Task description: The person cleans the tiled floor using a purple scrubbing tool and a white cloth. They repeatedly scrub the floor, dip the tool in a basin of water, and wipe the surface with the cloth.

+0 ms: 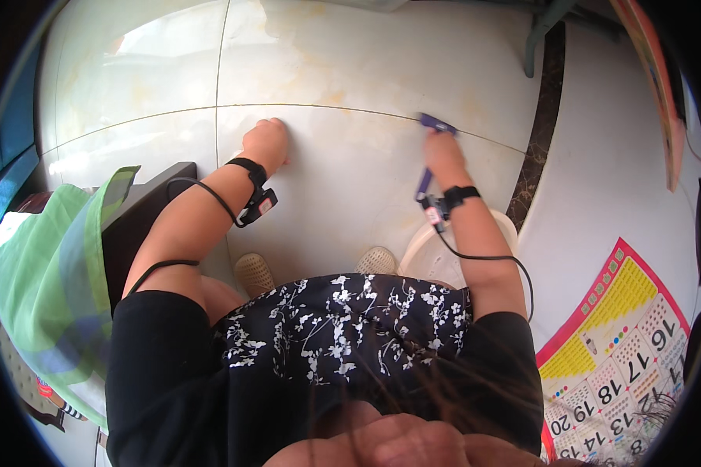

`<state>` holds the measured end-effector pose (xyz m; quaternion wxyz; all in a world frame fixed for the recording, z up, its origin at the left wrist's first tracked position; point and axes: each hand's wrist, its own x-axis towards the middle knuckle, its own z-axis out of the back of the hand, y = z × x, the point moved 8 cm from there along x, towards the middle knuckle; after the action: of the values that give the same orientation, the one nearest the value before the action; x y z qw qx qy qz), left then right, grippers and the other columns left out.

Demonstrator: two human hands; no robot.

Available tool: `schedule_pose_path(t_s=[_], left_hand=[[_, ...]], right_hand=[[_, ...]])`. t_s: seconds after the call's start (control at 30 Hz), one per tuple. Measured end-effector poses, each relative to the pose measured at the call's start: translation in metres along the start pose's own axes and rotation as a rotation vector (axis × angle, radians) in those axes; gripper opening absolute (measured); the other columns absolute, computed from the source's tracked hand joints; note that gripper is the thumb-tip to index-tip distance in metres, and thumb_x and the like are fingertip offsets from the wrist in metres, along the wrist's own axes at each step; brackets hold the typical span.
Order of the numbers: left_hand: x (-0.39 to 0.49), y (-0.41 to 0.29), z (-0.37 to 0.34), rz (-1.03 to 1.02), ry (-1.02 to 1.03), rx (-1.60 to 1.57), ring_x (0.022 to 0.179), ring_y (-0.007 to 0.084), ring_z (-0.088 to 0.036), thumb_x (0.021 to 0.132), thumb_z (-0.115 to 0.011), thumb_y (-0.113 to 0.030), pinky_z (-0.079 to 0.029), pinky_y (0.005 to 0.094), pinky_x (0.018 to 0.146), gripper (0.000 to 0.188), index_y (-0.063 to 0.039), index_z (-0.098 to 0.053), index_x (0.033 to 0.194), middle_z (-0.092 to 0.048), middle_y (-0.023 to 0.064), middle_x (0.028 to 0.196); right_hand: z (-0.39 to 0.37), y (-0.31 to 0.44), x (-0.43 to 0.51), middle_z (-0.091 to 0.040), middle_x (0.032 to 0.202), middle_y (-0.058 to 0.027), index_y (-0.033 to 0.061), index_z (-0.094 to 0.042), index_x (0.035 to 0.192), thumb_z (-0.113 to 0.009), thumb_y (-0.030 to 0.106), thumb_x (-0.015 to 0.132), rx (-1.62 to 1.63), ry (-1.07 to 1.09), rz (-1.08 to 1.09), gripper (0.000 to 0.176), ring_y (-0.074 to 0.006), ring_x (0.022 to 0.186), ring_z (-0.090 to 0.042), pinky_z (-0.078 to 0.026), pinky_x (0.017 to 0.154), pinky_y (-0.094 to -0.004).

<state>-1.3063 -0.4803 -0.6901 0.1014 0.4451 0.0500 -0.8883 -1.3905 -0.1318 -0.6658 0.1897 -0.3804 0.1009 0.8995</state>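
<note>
My right hand (445, 156) is shut around the handle of a purple cleaning tool (438, 124). Its short crosswise head is at the floor near a tile joint, slightly blurred, and whether it is a brush or a scraper cannot be told. The handle's lower end shows below my fist. Over to the left, my left hand (267, 141) is curled into a fist low above or on the white tiled floor (344, 169); nothing shows in it, and its palm side is hidden. Yellowish stains mark the glossy tiles ahead of both hands.
A pale plastic basin (420, 248) stands under my right forearm, beside my perforated shoes (376, 260). Dark wooden furniture (152, 204) with a green checked cloth (64, 262) is at left. A number chart (619, 350) lies at right, past a dark marble strip (534, 140). Greenish legs (540, 41) stand ahead.
</note>
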Motion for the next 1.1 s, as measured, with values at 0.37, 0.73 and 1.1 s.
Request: schedule_pose_path(t_s=[0.37,0.73,1.1], left_hand=[[-0.005,0.000,0.006,-0.017,-0.029,-0.020,0.103,0.0304,-0.067,0.072,-0.085,-0.028,-0.056,0.0357,0.082,0.061,-0.001,-0.055,0.118,-0.061,0.0165,0.117],[-0.007,0.004,0.007,-0.048,-0.086,-0.106,0.102,0.0314,-0.066,0.069,-0.087,-0.027,-0.056,0.0376,0.083,0.061,-0.001,-0.056,0.116,-0.060,0.0166,0.118],[-0.006,0.003,0.006,-0.058,-0.057,-0.144,0.107,0.0323,-0.064,0.071,-0.086,-0.028,-0.055,0.0387,0.086,0.062,-0.002,-0.055,0.119,-0.057,0.0172,0.121]], right_hand=[[-0.010,-0.009,-0.004,-0.068,0.110,-0.0226,-0.0019,-0.067,0.107,-0.039,0.040,0.100,-0.011,-0.004,-0.125,0.051,-0.0394,0.109,-0.062,-0.049,0.091,-0.0484],[-0.014,0.024,-0.001,-0.066,0.107,-0.0264,-0.0045,-0.067,0.104,-0.037,0.040,0.100,-0.004,-0.019,0.033,0.054,-0.0411,0.106,-0.063,-0.049,0.091,-0.0488],[-0.032,0.051,-0.013,-0.065,0.115,-0.0247,-0.0027,-0.061,0.115,-0.039,0.042,0.099,-0.071,-0.063,0.094,0.052,-0.0399,0.112,-0.060,-0.047,0.095,-0.0490]])
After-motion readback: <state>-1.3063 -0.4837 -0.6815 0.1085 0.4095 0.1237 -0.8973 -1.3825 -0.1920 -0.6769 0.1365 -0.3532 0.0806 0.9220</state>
